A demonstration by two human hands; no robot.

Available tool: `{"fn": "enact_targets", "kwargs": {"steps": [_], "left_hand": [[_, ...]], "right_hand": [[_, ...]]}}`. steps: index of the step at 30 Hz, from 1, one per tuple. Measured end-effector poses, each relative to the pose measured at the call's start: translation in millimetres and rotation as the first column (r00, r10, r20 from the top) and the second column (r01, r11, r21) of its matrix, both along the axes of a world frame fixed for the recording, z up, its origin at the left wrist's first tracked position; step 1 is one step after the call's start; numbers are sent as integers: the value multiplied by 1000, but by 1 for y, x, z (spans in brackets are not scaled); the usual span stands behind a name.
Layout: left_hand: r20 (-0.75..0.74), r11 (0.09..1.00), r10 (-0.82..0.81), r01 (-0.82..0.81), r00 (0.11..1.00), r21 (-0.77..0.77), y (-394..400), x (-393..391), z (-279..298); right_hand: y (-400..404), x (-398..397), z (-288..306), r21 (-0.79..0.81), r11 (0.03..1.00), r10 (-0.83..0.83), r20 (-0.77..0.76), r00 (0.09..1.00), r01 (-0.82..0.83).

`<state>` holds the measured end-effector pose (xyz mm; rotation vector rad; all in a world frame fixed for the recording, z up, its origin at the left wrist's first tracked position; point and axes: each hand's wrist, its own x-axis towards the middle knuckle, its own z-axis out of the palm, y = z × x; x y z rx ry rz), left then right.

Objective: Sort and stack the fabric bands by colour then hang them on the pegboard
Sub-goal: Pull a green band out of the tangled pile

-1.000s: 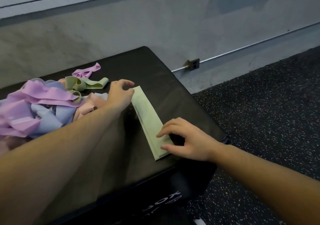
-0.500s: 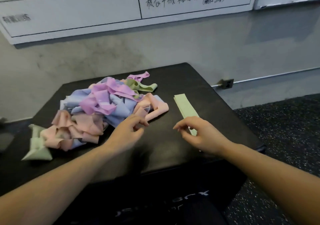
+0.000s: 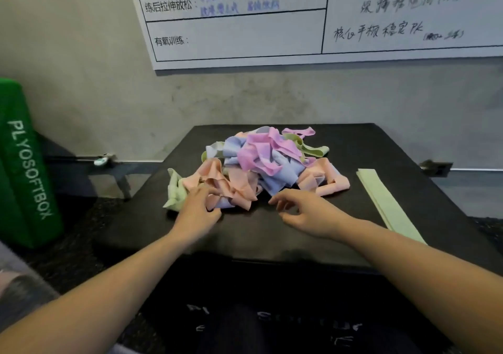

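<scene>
A tangled pile of fabric bands (image 3: 268, 160) in pink, purple, blue and pale green lies on top of the black soft box (image 3: 362, 144). A flat stack of pale green bands (image 3: 381, 198) lies apart at the right. A crumpled green band (image 3: 174, 190) sits at the pile's left edge. My left hand (image 3: 196, 208) reaches to the pile's near left side, its fingertips touching the pink and green bands there. My right hand (image 3: 303, 212) hovers over the box just in front of the pile, fingers loosely curled, holding nothing. No pegboard is in view.
A green foam box (image 3: 25, 163) printed PLYOSOFTBOX leans at the far left. A whiteboard (image 3: 245, 38) with writing hangs on the concrete wall behind. A wall socket (image 3: 435, 167) sits low at the right. Speckled dark floor surrounds the box.
My view has swung left and up. My right hand left the flat green stack and moved to the pile's front. My left hand shifted left to the pink and green bands.
</scene>
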<state>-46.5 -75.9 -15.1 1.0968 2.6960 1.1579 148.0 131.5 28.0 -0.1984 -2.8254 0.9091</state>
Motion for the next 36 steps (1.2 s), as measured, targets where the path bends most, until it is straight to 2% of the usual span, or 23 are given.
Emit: {"fn": "enact_targets", "kwargs": {"steps": [4,7,10,16,18,20,23,26,32,36], "left_hand": [[93,972,233,-231,968,-32,-22,-31,-5],[148,944,330,-322,932,-76,-30,-51,-11],[172,938,344,-331,923,-98,-34,-68,-23],[58,914,335,-310,940,-262,-30,-90,-36],[61,910,347,-320,936,-265,-32,-96,-38],[122,927,354,-331,927,-177,-35,-100,-39],[239,918,370,-392,898,53,-46,-100,-39],[247,884,338,-397,908,247,-64,-91,-32],[179,875,172,-234,969,424,-82,-54,15],[255,867,-30,-102,966,488,-72,-15,58]], "right_hand": [[-31,-41,1,-6,999,32,50,998,-32],[-49,-69,-4,25,998,60,91,994,-62],[-60,-91,-10,11,997,76,111,991,-77],[-68,-118,-28,3,997,78,96,992,-79],[-67,-124,-31,8,998,58,98,993,-59],[-68,-126,-31,-11,999,33,87,996,-32],[-69,-123,-28,-51,999,10,57,998,-7],[-69,-115,-24,-73,997,11,51,999,-7],[-73,-92,-4,-70,996,49,0,999,-49],[-71,-71,15,-105,994,4,-148,989,-20]]}}
